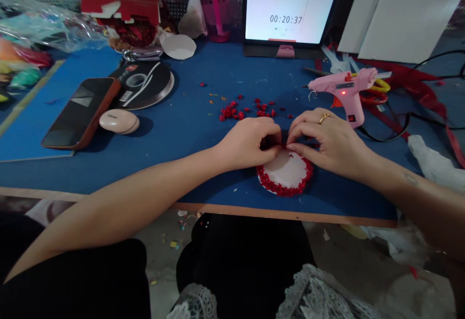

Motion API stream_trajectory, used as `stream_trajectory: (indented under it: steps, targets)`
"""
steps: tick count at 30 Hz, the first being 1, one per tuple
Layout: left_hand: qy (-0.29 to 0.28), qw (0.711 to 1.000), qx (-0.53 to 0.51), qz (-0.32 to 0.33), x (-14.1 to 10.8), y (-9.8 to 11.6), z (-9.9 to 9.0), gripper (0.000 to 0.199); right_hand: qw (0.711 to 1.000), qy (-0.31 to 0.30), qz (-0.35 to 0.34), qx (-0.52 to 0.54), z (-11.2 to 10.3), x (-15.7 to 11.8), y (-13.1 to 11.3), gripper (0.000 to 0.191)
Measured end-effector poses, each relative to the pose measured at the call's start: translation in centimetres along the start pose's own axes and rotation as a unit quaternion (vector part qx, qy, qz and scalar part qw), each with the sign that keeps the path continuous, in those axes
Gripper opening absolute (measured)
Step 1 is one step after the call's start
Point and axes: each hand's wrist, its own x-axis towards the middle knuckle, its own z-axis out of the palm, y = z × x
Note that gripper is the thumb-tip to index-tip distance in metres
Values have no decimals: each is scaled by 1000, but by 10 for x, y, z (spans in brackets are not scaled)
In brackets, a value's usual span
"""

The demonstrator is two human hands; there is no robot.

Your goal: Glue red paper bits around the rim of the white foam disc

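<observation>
A round white disc (285,169) lies near the table's front edge, its rim covered with small red ruffled pieces (285,190). At the disc's far rim, my left hand (250,142) is closed, thumb and forefinger pinched together. Facing it, my right hand (323,139), with a ring on one finger, pinches at the same spot. A speck of red shows between the two sets of fingertips, but what each hand grips is hidden. Beyond my hands lie loose red pieces (229,110) in a scattered group.
Right of them a pink glue gun (343,88) with a lit red light stands by scissors (376,96) and red ribbon (417,84). To the left are a phone (82,110), a pale oval case (119,121) and a ribbon spool (145,84). A tablet (290,8) stands behind.
</observation>
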Motion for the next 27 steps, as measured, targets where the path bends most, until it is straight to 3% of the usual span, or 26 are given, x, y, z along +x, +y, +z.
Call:
stream_trajectory:
  steps: [13, 27]
  targets:
    - [-2, 1000, 2, 8, 0, -1, 0, 6, 997, -15, 0, -70, 1, -1, -8, 16]
    - [2, 1000, 3, 11, 0, 0, -1, 10, 997, -20, 19, -67, 2, -1, -13, 15]
